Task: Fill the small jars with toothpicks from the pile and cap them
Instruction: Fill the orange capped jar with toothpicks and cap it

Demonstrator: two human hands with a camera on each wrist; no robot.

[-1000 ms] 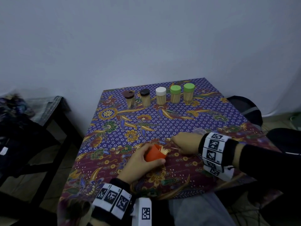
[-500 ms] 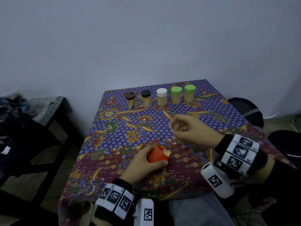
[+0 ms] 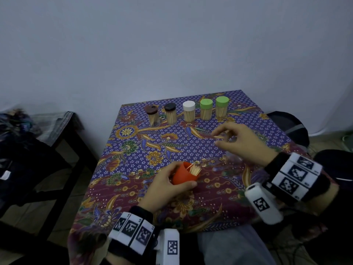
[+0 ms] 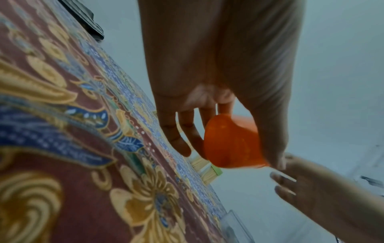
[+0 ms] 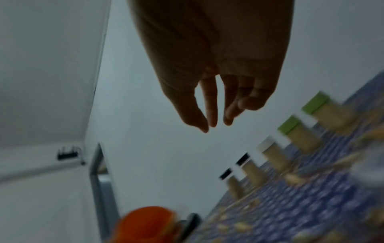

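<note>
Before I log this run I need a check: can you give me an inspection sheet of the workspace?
Surface: table under patterned cloth.
Job's things: five capped jars of toothpicks in the far row; orange container holding toothpicks.
Clutter: nothing seen.
Hands: left hand grips the orange container; right hand raised above the cloth, grip unclear.
Cables: nothing seen.
Surroundings: plain wall, dark side table to the left.

left hand point(image 3: 168, 183) curled, gripping — right hand point(image 3: 240, 142) raised, fingers loose

capped jars point(image 3: 189, 113) lining far edge, bare cloth point(image 3: 152, 144) before
</note>
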